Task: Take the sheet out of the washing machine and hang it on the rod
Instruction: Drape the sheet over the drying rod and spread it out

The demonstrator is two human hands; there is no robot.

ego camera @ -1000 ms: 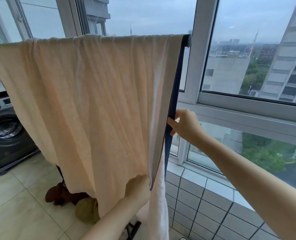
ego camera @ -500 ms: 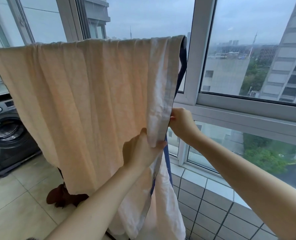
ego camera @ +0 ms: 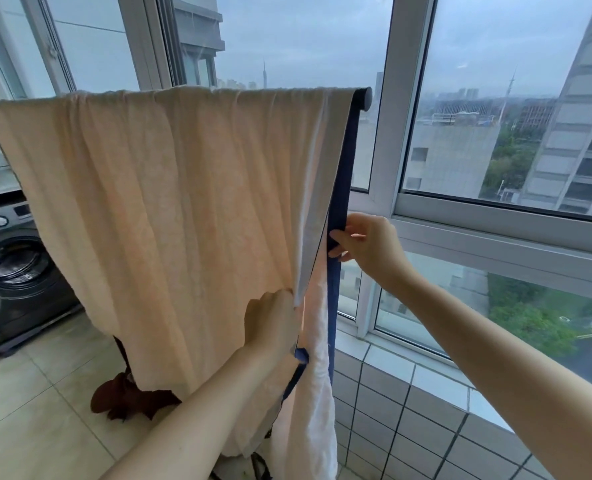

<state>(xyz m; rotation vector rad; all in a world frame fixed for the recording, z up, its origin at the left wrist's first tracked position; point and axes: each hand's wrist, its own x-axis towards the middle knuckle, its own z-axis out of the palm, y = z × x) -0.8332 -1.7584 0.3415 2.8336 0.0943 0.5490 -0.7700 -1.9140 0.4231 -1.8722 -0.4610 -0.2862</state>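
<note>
Crinkled peach sheet (ego camera: 170, 209) draped over rod (ego camera: 365, 98), both hands pinching its edge: left hand (ego camera: 270, 318), right hand (ego camera: 367, 245).

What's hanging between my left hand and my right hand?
In the head view, the sheet's white-lined edge and dark blue border hang between the left hand and right hand.

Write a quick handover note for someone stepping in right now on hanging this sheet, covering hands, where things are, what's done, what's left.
Left hand grips the sheet at its right edge, low down. Right hand pinches the sheet's dark blue edge strip.
The sheet is draped over the rod; the washing machine stands at the left.
Done: sheet out and over the rod.
Left: probably straighten the bunched right edge, then let go.
</note>
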